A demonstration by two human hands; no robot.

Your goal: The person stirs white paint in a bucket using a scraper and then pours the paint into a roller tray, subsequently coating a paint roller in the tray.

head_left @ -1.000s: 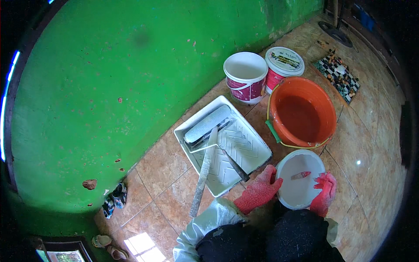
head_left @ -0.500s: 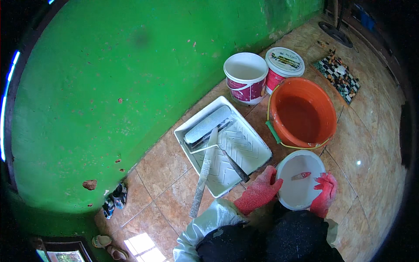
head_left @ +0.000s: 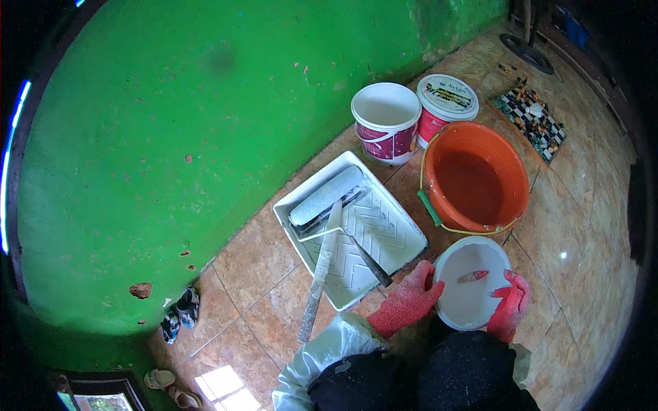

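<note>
My left hand (head_left: 411, 301), in a pink glove, grips the left rim of a small white bucket (head_left: 466, 305). My right hand (head_left: 507, 308), gloved alike, holds its right rim. A small reddish object (head_left: 472, 276) lies inside; what it is, I cannot tell. Left of the bucket is a white paint tray (head_left: 403, 240) holding a paint roller (head_left: 325, 195) and a long paint-stained stick (head_left: 314, 305), whose near end sticks out over the floor. An orange bucket (head_left: 480, 178) with a green-gripped handle stands just beyond the white one.
Two paint pails (head_left: 385, 140) (head_left: 445, 103) stand by the green wall (head_left: 171, 103). A chessboard with pieces (head_left: 528, 120) lies at the back right, near a round black stand base (head_left: 528, 55). Sneakers (head_left: 184, 312) and pale footwear (head_left: 161, 380) lie along the wall at left.
The fingers of my right hand have shifted slightly on the rim. Otherwise nothing has visibly moved.
</note>
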